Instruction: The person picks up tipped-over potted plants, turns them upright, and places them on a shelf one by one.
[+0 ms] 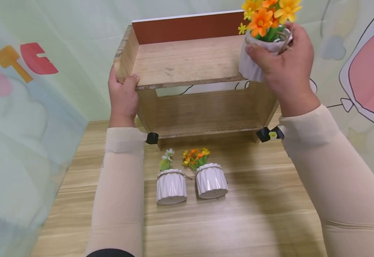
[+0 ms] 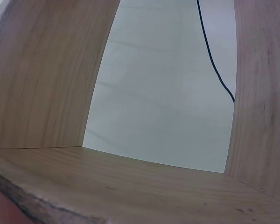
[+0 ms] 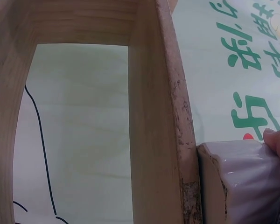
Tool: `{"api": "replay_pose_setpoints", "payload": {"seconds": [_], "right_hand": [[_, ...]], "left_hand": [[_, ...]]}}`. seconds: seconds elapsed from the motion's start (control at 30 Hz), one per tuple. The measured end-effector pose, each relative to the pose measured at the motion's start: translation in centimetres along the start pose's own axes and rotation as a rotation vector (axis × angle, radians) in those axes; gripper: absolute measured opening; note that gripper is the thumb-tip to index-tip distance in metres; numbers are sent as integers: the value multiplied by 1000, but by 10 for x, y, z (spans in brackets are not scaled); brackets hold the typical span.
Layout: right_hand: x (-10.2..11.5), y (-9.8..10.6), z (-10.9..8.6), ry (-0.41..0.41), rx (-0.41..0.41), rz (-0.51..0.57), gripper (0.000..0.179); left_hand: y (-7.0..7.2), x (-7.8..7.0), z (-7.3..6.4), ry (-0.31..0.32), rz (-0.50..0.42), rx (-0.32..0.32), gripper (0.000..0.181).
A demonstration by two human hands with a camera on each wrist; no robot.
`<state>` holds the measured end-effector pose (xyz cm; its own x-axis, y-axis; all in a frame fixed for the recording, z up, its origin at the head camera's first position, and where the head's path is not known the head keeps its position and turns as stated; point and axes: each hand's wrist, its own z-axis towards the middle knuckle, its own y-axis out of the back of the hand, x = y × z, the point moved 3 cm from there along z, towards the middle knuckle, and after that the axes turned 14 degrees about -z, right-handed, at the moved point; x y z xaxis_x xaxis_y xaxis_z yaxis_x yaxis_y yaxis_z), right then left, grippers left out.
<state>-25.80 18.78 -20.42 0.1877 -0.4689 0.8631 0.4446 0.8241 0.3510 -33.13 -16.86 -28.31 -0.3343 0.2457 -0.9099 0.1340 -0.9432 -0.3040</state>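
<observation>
My right hand [image 1: 291,67] grips a white ribbed flower pot [image 1: 252,66] by its rim, thumb on the near side. Orange and yellow artificial flowers [image 1: 264,19] fill it, and twine is tied round it. The pot is upright at the right end of the top board of a wooden shelf [image 1: 187,64]. In the right wrist view, the base of the pot [image 3: 252,182] is right at the board's edge. My left hand [image 1: 124,98] holds the shelf's left front corner, thumb on the top board and fingers around the outside of the side panel.
On the wood-patterned floor [image 1: 187,228] lie two more white pots, one with white flowers [image 1: 171,187] and one with orange flowers [image 1: 211,181], bases toward me. The shelf's lower board [image 1: 206,110] has an open back. Printed cloth [image 1: 55,96] hangs behind and at both sides.
</observation>
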Motion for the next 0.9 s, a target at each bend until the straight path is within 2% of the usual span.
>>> {"api": "replay_pose_setpoints", "payload": {"seconds": [0.23,0.4,0.9], "right_hand": [[0,-1,0,-2,-4,-34,76],[0,-2,1,-17,-2,-24,76],[2,-3,1,-14,14,-60,76]], "left_hand": [[1,-1,0,-13,10,0,63],[1,-1,0,9,14,-3,64],[3,-3,-1,23,31,-9,64]]}}
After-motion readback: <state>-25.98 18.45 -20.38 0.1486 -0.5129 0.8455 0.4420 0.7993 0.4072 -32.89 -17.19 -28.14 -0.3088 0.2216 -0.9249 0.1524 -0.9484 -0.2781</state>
